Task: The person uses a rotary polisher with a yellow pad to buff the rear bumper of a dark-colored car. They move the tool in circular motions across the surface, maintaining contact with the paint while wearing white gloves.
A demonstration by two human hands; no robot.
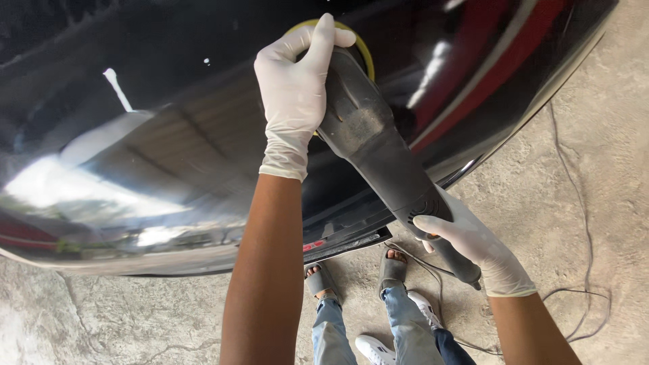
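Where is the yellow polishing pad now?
In the head view, top centre: the yellow pad presses against the black car panel, under the left hand.

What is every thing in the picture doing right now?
left hand: gloved, pressing on the polisher's head
right hand: gloved, gripping the polisher's handle
polisher: held against the car panel
yellow pad: flat on the panel
black car panel: glossy, mirror-like
cord: lying loose on the concrete floor

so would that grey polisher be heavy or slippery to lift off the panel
The grey plastic polishing machine probably has some weight: both the white-gloved left hand and right hand grip it. Its body looks stiff and matte, so likely not slippery.
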